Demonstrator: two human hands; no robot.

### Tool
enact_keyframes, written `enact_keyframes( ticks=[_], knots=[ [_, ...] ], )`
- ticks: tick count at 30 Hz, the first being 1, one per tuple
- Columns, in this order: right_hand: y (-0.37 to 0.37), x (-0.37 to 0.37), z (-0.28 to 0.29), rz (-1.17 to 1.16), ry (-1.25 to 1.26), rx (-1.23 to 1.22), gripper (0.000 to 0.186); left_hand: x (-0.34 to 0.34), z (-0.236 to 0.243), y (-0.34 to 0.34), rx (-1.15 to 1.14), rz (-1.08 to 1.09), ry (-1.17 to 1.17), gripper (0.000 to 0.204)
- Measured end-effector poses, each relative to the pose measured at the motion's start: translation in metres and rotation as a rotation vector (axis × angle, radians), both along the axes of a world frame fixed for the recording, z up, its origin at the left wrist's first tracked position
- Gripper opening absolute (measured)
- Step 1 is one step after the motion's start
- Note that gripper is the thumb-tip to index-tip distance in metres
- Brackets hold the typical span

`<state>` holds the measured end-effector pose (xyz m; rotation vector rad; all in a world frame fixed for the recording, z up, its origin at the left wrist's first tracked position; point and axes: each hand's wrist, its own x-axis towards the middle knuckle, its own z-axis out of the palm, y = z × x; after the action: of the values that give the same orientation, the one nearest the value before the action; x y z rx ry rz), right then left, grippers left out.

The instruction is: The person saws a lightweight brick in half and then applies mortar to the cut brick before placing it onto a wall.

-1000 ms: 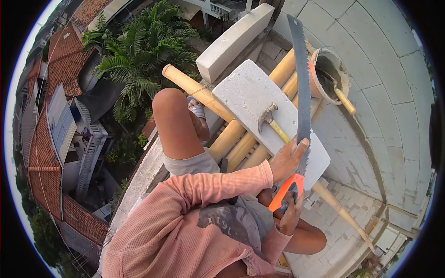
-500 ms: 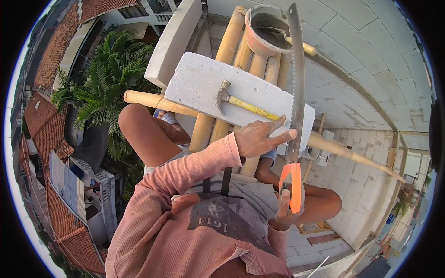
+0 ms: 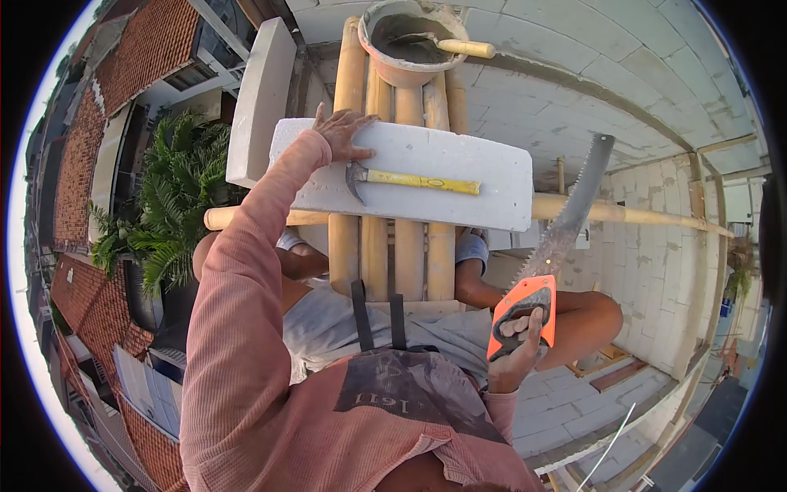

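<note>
My left hand [image 3: 343,133] lies with fingers spread on the far left part of a white lightweight block [image 3: 443,152]. The block rests crosswise on bamboo poles [image 3: 410,262] in front of me. On top of it, just nearer than my left hand, lies a claw hammer [image 3: 418,181] with a yellow handle, its head to the left. My right hand [image 3: 520,348] is closed round the orange and black handle of a hand saw [image 3: 566,234]. The toothed blade points up and to the right, off the block's right end and apart from it.
A bucket of grey mortar [image 3: 414,49] with a wooden-handled trowel [image 3: 466,47] stands on the poles beyond the block. Another white block [image 3: 261,102] stands at the left. A crosswise bamboo pole [image 3: 623,211] runs right toward the block wall [image 3: 525,107]. Palms and tiled roofs lie below, left.
My left hand has moved from the saw blade near the block's right end to its left part. The saw has swung to the right, away from the block. My view has shifted.
</note>
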<state>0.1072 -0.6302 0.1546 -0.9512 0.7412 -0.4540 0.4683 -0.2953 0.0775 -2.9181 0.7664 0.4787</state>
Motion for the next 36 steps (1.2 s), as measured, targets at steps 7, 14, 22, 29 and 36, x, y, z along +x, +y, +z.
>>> enact_keyframes(
  ticks=[7, 14, 22, 29, 36],
  knots=[
    [-0.016, 0.115, -0.092, -0.140, 0.119, -0.324, 0.066, -0.017, -0.024, 0.005, -0.106, 0.056, -0.171, 0.078],
    [-0.009, 0.169, -0.129, -0.204, 0.143, -0.604, 0.078, -0.060, -0.015, 0.000, -0.073, 0.253, -0.137, 0.072],
    [-0.010, 0.201, -0.109, -0.120, 0.256, -0.339, 0.075, -0.092, -0.052, 0.011, -0.271, 0.283, -0.282, 0.063],
    [-0.029, 0.119, -0.063, 0.058, -0.015, -0.617, 0.037, -0.135, -0.001, -0.014, -0.234, 0.052, -0.086, 0.063],
    [-0.012, 0.044, 0.003, 0.216, -0.134, -0.790, 0.029, -0.103, -0.010, -0.019, -0.227, 0.036, -0.031, 0.044]
  ],
)
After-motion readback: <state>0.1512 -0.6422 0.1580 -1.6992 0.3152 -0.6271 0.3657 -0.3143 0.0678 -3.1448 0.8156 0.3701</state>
